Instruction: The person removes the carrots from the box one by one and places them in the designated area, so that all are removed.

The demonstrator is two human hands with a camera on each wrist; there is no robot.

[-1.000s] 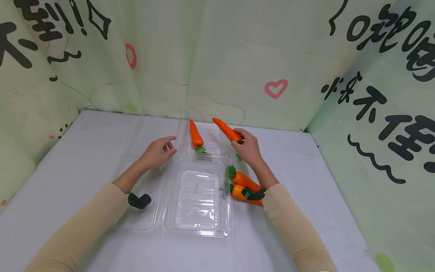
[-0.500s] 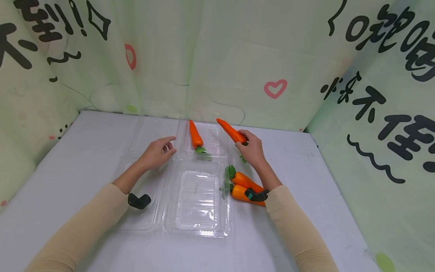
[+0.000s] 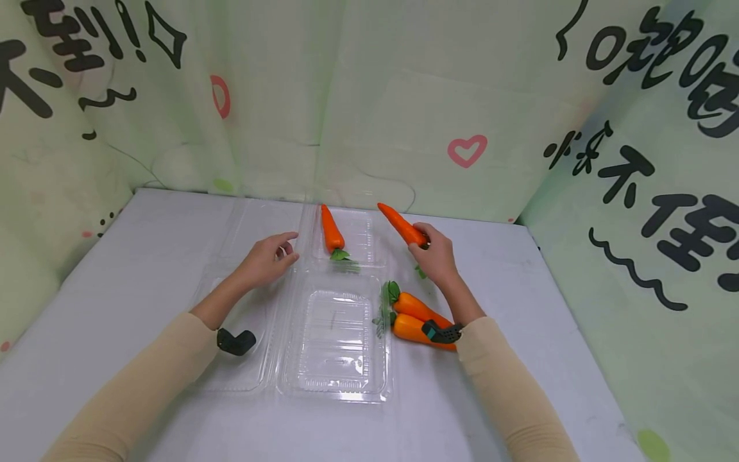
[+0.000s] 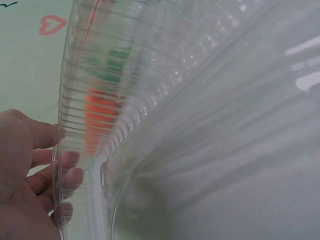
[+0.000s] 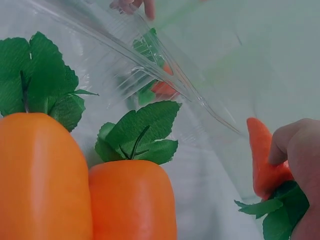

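Observation:
My right hand (image 3: 437, 255) grips an orange-red toy carrot (image 3: 398, 223) near its leafy end, the tip pointing up and left over the right edge of the far clear plastic box (image 3: 369, 256). In the right wrist view the green leaves (image 5: 285, 212) of this carrot hang below the fingers. Another carrot (image 3: 331, 231) lies inside the far box. My left hand (image 3: 267, 258) is at that box's left side, fingers loosely bent. In the left wrist view its fingertips lie right at the clear ribbed wall (image 4: 75, 115), partly seen through it.
A nearer clear box (image 3: 335, 340) stands in front of the far one, with clear lids (image 3: 242, 372) spread to the left. Two lighter orange carrots (image 3: 418, 305) lie on the white table (image 3: 519, 359) at its right. A printed curtain (image 3: 392, 96) hangs behind the table.
My right hand has moved slightly right and toward me with the carrot, away from the far box. My left hand and the boxes stay where they were.

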